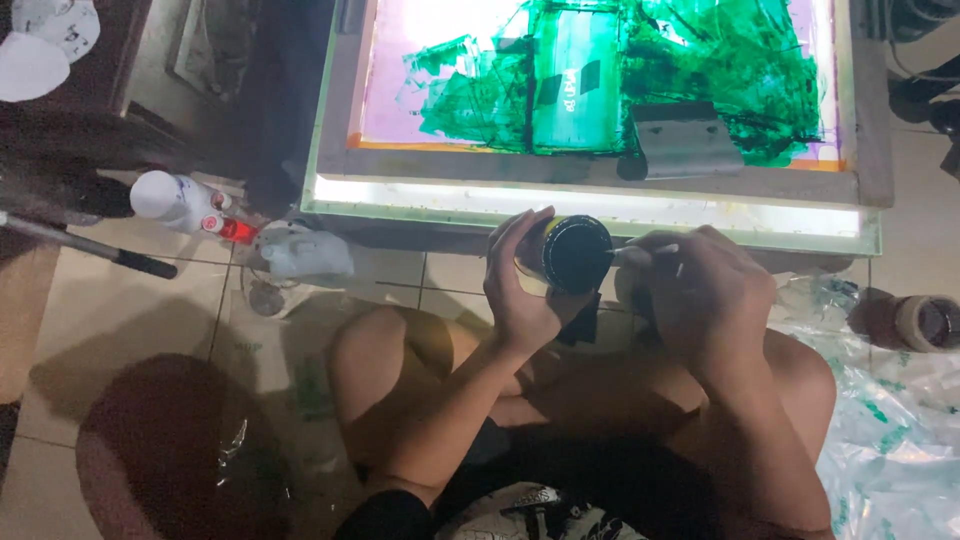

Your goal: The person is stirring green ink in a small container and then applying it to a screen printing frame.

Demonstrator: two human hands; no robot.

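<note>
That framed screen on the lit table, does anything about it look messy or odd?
Yes. Green ink is smeared unevenly across the framed screen, patchy and streaked rather than tidy. A grey scraper lies on its lower edge. Crumpled, green-stained plastic sheet covers the floor at right.

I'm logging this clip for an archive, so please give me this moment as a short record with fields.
Setting: person seated on a tiled floor before a lit table
Left hand: grip around a dark round jar, its mouth tipped toward the camera
Right hand: holds a thin pale tool, tip at the jar's rim
On the table: framed screen smeared with green ink; grey scraper
Nearby: white bottle; tape roll
</note>
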